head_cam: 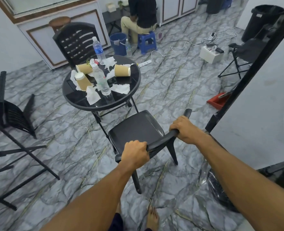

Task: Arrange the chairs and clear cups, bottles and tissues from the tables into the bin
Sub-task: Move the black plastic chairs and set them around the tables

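Left hand (134, 154) and right hand (184, 129) each clench the black chair (136, 127) back; best slid squarely toward the littered counter (81, 100)

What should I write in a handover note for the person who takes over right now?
Left hand and right hand: both closed on the back rail of the black chair, which stands beside the round table.
On the table: three paper cups, two upright bottles, crumpled tissues.
Done: nothing cleared yet.
Left: place this chair, arrange the others, carry all rubbish to the black bin at far right.
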A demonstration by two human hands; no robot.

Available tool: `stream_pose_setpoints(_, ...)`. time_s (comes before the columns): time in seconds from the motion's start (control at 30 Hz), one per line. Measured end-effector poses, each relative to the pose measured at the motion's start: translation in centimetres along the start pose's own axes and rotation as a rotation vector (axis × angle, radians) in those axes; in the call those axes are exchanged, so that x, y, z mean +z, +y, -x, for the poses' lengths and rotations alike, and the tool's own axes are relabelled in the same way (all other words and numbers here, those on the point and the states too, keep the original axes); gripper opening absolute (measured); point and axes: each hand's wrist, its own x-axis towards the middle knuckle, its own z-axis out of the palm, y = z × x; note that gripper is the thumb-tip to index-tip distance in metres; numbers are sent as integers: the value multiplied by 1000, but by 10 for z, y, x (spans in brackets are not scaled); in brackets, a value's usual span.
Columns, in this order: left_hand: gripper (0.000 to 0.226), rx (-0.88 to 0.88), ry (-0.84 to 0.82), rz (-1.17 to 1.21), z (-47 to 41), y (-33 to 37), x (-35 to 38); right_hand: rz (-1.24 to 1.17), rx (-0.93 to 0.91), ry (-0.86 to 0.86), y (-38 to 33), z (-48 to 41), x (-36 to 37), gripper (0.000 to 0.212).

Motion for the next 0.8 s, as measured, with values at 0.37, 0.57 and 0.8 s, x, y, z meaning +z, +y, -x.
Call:
stream_pose_setpoints(0.37, 63, -33, -62, 582, 3, -20, -18, -298, 270, -423, -50, -11, -56, 42)
stream_pose_setpoints(0.57, 50, -264, 56, 436, 2, -108, -34, -370, 229, -353, -122, -64, -57, 43)
stream_pose_setpoints(0.8, 51, -415, 50, 458, 16, -204, -68, -248, 62, -340, -223, -163, -27, 49)
